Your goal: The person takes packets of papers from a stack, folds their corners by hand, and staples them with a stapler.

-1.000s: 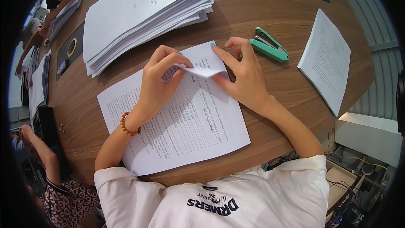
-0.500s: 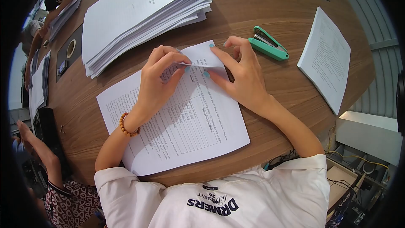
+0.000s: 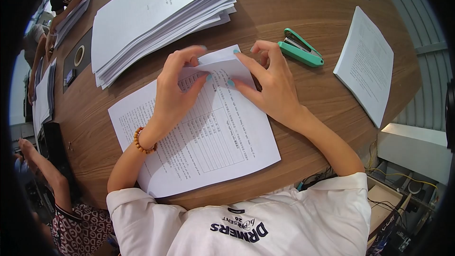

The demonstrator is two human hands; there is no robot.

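Note:
A printed document (image 3: 208, 132) with a table on its page lies on the desk before me, its top edge lifted and curled. My left hand (image 3: 175, 76), with a beaded bracelet on the wrist, has its thumb against the lifted sheet. Its index finger is stretched out above the edge, apart from the thumb. At the top right corner, my right hand (image 3: 272, 78) holds the sheets, thumb on the page and index fingertip at the upper edge. A green stapler (image 3: 302, 50) rests just beyond the right hand, its top arm raised.
A tall pile of printed paper (image 3: 151, 21) stands at the back left. To the right lies a thinner stack (image 3: 367, 61). Other people's arms and papers (image 3: 45, 95) show along the left side. The desk's right edge drops to a cabinet with cables (image 3: 403, 175).
My left fingers have parted, the index finger lifting away from the sheet's edge. The sheet's upper flap now stands more open. My right hand has hardly moved.

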